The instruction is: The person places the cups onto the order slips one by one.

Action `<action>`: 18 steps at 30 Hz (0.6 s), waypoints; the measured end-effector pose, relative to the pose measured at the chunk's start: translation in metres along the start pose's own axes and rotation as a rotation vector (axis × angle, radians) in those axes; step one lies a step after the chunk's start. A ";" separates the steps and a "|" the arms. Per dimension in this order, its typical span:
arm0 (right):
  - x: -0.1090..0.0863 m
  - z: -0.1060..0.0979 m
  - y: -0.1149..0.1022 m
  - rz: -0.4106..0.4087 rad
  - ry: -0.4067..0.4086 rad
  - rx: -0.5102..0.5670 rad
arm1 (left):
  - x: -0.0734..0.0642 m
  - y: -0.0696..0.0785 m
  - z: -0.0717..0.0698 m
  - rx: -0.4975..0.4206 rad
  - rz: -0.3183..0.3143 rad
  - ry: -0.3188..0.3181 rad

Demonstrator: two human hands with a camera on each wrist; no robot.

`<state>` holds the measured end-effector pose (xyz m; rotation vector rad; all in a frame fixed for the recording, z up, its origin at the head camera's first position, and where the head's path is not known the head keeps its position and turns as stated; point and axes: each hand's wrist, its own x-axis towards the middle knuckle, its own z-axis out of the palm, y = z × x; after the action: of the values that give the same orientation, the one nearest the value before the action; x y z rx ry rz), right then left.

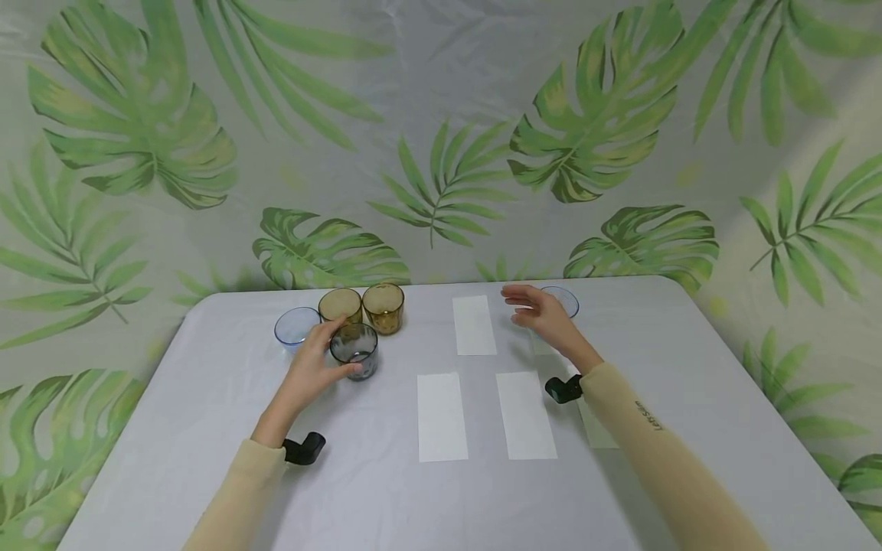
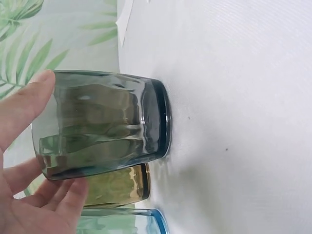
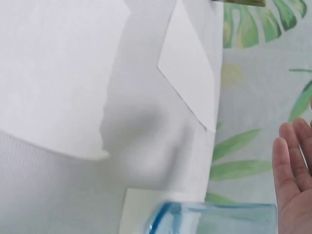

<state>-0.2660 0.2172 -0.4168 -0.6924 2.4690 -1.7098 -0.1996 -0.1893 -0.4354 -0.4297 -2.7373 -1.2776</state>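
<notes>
Nearest to you are your two cream sleeves (image 1: pixel 230 501), each with one black camera (image 1: pixel 305 448) at the wrist. Beyond them, three white sheets (image 1: pixel 442 417) lie in a row on the white table (image 1: pixel 372 490); your right sleeve covers a part of the third. A little farther, your left hand (image 1: pixel 311 371) holds the one grey glass (image 2: pixel 100 119) between thumb and curved fingers, spread as wide as the glass. It is upright at the left side of the table; whether its base touches the cloth, I cannot tell. Close behind it stand two amber glasses (image 1: pixel 383 310), side by side, and one blue glass (image 1: pixel 292 327) is to their left, partly hidden by your hand; these three crowd that side. Your right hand (image 1: pixel 544 315) has its fingers loosely extended, holding nothing, near a second blue glass (image 3: pixel 229 219). Two more sheets lie there, making five. Farthest is one leaf-patterned curtain (image 1: pixel 448 99).
</notes>
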 end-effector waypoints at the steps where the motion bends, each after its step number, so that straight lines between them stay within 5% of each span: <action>1: 0.001 0.003 0.002 -0.001 -0.003 0.002 | 0.000 -0.001 0.001 0.009 -0.002 -0.002; 8: 0.007 0.016 0.015 0.009 -0.015 0.002 | -0.002 -0.004 0.006 0.013 -0.068 -0.028; 18: 0.013 0.026 0.039 0.088 -0.022 -0.066 | -0.002 -0.005 0.009 -0.070 -0.073 -0.007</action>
<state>-0.2828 0.2002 -0.4588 -0.5955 2.5108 -1.5885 -0.1992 -0.1861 -0.4454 -0.3440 -2.7446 -1.3952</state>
